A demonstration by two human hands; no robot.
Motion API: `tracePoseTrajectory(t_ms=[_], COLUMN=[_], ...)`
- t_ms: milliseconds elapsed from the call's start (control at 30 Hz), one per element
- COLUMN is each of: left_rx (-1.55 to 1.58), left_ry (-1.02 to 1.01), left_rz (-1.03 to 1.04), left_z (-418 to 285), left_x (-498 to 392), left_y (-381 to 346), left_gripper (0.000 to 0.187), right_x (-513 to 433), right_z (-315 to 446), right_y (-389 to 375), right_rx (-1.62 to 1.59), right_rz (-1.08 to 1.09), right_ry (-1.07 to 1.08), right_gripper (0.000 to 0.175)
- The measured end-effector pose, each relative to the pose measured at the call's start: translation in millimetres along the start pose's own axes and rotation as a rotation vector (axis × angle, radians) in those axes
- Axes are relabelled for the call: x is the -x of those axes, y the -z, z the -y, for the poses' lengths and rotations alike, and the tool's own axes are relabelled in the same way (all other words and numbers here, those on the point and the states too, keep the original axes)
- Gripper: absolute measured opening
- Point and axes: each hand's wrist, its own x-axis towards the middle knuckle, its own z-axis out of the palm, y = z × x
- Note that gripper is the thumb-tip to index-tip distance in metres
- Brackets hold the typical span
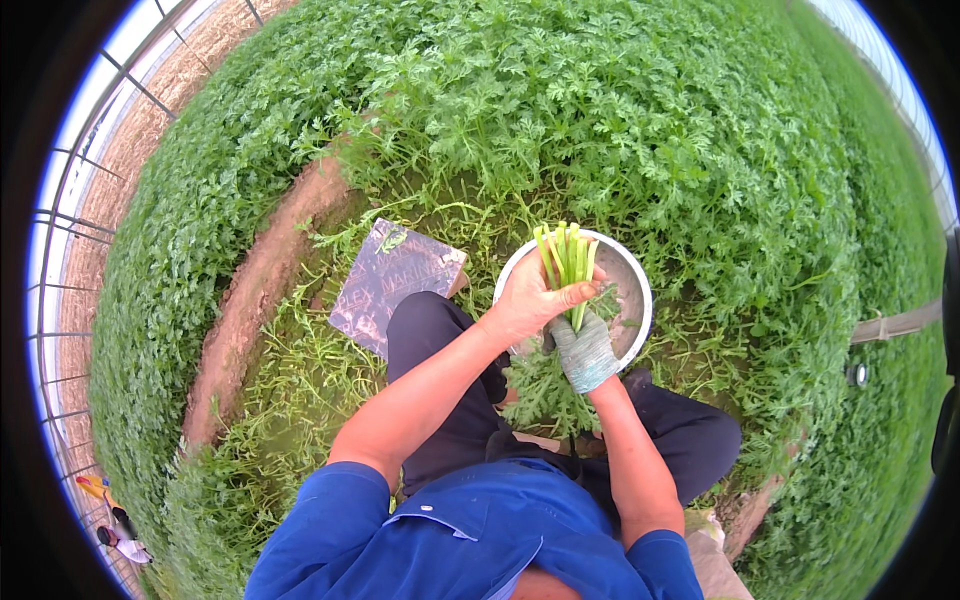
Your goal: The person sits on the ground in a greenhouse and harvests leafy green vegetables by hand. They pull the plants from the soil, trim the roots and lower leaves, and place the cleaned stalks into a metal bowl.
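Note:
Both of my hands hold one bunch of leafy greens (573,259) over a round metal basin (645,300). My bare left hand (529,292) wraps the pale green stems near their cut ends, its thumb across the front. Just below it, my right hand (585,349), in a grey-green knitted glove, grips the lower part of the stems. The bunch's feathery leaves (547,397) hang down towards my lap. Some loose leaves (606,300) lie in the basin, which stands on the ground before my crossed legs. My hands hide part of its inside.
A printed board or box (397,277) lies left of the basin, a leaf on top. Dense leafy plants (637,112) stand ahead and on both sides. Cut stalks (315,375) cover the near soil, beside a bare earth ridge (255,292). A pale sack (712,562) lies at lower right.

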Motion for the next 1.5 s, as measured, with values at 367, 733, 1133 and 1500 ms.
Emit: tracePoseTrajectory(t_ms=[367,733,1133,1500], left_rx=[-0.658,-1.947,-1.825,-1.986], left_ry=[-0.191,0.201,0.703,0.673], left_rz=[-0.468,-0.635,-0.596,-0.340], left_z=[-26.2,-85.6,81.3,110.7], left_x=[1.0,36.0,46.8,72.0], left_y=[2.3,235.3,348.8,354.2], left_gripper=[0.017,0.026,0.026,0.057], right_x=[-30.3,-5.6,-23.9,-70.8], right_z=[45.5,-66.3,-126.2,-128.8], right_y=[-29.6,1.7,12.2,-7.9], right_rx=[0.769,0.443,0.534,0.496], right_rz=[-0.119,-0.219,-0.022,0.126], right_ry=[0.383,-0.125,-0.262,-0.243], right_gripper=[0.051,0.053,0.035,0.036])
